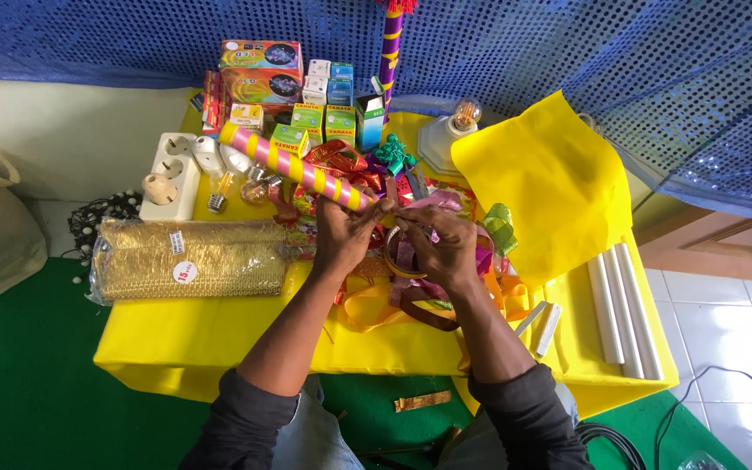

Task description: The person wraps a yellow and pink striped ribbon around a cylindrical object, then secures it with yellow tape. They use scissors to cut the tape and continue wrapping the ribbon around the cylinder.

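Yellow cloth covers the worktop (219, 339), and both hands meet over the middle of it. The left hand (345, 233) pinches the near end of a stick (298, 167). The stick is long and thin, with pink and yellow stripes going round it. It lies slanted, and its far end points up and to the left, away from the person. So the stick runs off to the left of the left hand, and the left hand is the one nearer to it.

The right hand (441, 244) is just beside the left one, almost touching. Its fingers are closed on a ribbon (428, 205), pink and purple, that comes right up to the stick's near end. More of the ribbon curls in loops under this hand. I cannot tell if the ribbon is already stuck to the stick.

Other things lie around. A shiny gold pack (193, 261) sits to the left of the hands. Small boxes (324, 113) stand at the back, with light bulbs (219, 196) and a white socket strip (171, 174) near them. A yellow sheet (550, 183) leans up on the right, and white tubes (624, 313) lie near the right edge.
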